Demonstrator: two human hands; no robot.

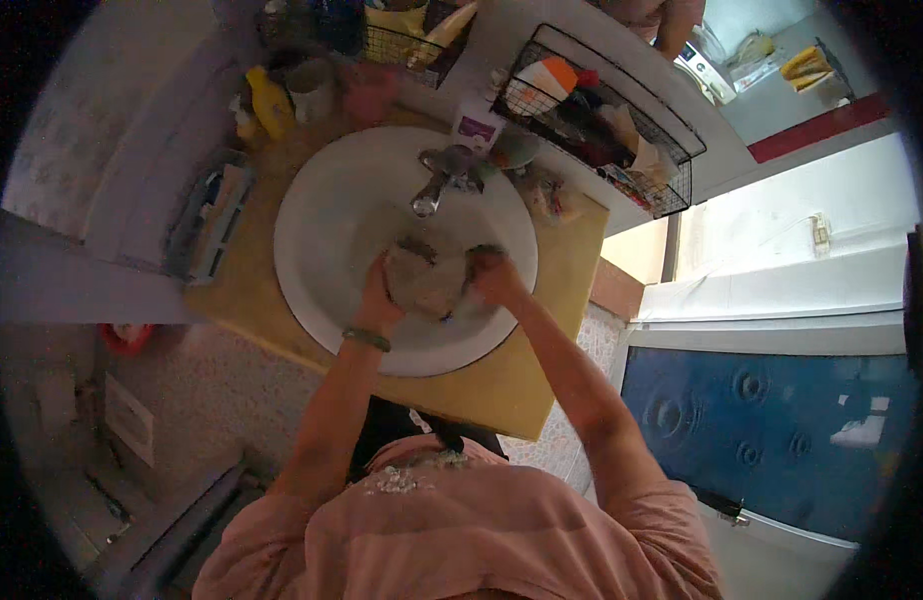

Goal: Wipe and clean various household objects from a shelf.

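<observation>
Both my hands are down inside a white oval washbasin (307, 215) set in a yellow counter. My left hand (382, 290), with a green bangle on its wrist, grips the left side of a pale, soft-looking item (422, 285) that has a dark patch at its far end. The item lies low in the basin, blurred, so its kind is unclear. On its right, my right hand (497, 280) is closed round something dark that I cannot make out. The chrome faucet (445, 185) stands just beyond both hands; whether water runs is unclear.
A white bottle with a purple label (477, 127) stands behind the faucet. Black wire baskets (602, 120) hang on the wall at the far right. A yellow bottle (269, 103) and a pink cup (370, 92) stand far left, and a grey rack (217, 225) sits on the left counter edge.
</observation>
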